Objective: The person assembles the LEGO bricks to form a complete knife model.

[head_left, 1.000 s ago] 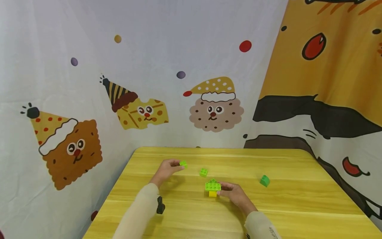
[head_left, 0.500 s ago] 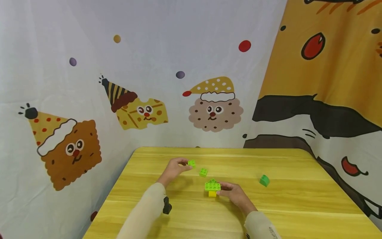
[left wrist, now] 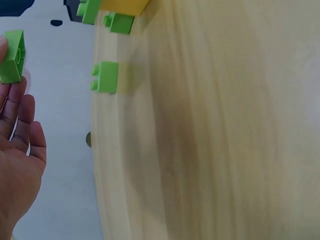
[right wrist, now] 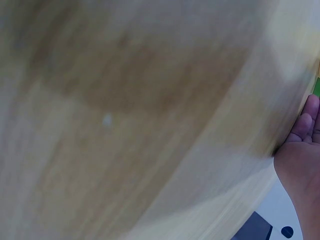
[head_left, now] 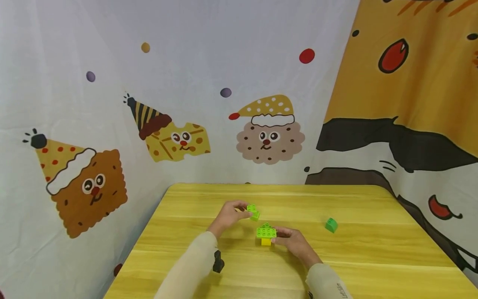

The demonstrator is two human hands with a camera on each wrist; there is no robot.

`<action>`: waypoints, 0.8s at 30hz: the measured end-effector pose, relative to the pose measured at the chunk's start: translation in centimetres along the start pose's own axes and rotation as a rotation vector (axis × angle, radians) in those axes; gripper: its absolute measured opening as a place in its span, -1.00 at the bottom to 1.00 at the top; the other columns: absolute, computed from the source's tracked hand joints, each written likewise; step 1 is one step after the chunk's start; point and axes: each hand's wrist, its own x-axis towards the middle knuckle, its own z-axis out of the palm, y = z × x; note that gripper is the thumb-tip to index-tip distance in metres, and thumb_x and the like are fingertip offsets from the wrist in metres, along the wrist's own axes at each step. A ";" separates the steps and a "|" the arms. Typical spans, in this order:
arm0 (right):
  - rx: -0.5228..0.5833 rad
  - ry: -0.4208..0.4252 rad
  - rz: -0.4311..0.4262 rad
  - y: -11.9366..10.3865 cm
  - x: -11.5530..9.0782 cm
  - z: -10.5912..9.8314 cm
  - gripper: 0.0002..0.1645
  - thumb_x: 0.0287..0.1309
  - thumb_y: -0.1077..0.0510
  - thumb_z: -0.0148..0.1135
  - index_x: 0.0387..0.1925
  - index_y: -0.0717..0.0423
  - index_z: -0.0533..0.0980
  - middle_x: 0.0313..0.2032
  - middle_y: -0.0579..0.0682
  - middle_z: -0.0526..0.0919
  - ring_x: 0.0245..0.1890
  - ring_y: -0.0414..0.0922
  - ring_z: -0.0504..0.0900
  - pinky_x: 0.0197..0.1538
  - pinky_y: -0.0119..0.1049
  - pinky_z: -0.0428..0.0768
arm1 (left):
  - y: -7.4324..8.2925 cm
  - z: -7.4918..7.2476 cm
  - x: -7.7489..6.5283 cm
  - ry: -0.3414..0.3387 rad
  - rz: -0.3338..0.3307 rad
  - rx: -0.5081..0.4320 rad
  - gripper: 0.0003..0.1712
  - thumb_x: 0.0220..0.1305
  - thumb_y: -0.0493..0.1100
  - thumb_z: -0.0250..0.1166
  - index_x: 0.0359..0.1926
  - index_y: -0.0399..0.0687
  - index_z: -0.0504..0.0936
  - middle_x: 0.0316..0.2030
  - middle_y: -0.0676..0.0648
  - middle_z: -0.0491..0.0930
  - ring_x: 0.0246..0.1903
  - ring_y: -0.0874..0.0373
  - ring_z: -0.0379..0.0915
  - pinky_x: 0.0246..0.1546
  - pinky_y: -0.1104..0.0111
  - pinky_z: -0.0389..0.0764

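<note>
My left hand [head_left: 230,215] pinches a small lime-green toy brick [head_left: 251,207] by its side. In the head view that brick overlaps a second lime-green brick [head_left: 255,216] lying on the table. The left wrist view shows the held brick [left wrist: 13,57] raised, its hollow underside visible, apart from the loose brick [left wrist: 108,77]. My right hand [head_left: 296,243] grips a small build from its right side. A wide lime-green brick [head_left: 266,233] sits in it over a yellow brick [head_left: 266,241], with green studs showing behind. Most of the build is out of the right wrist view.
A darker green brick with a curved side [head_left: 331,225] lies to the right on the wooden table [head_left: 358,265]. Behind the table hangs a cloth [head_left: 220,54] printed with cartoon figures. The table's far edge runs just beyond the bricks.
My left hand has moved right with its lime-green brick, from left of the loose brick to overlapping it in the head view. My right hand and the build have stayed in place.
</note>
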 end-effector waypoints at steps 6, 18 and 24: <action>0.010 -0.017 -0.021 0.0 0.1 -0.1 -0.40 0.10 0.09 0.49 0.16 0.20 0.58 -0.01 0.08 0.66 0.00 0.01 0.58 0.09 0.01 0.52 | -0.2 1.0 -0.2 -0.007 -0.005 0.010 -0.67 0.19 0.00 0.47 -0.05 0.06 0.70 -0.15 0.03 0.57 -0.06 -0.04 0.43 -0.18 0.19 0.52; 0.021 -0.036 -0.029 0.3 0.0 -0.1 -0.40 0.10 0.09 0.48 0.16 0.23 0.57 -0.01 0.09 0.67 -0.02 -0.01 0.60 0.08 0.01 0.53 | -0.7 2.8 -0.6 -0.064 0.036 0.022 -0.69 0.21 -0.05 0.46 -0.03 0.05 0.71 -0.13 0.07 0.59 -0.06 0.01 0.44 -0.14 0.18 0.51; 0.009 -0.023 -0.017 0.3 0.1 0.0 -0.42 0.11 0.08 0.48 0.16 0.19 0.59 0.00 0.07 0.67 0.00 -0.01 0.60 0.09 0.03 0.52 | -0.6 3.5 -1.0 -0.090 0.031 0.003 -0.66 0.18 -0.01 0.48 -0.03 0.06 0.71 -0.12 0.05 0.58 -0.08 0.02 0.42 -0.19 0.21 0.49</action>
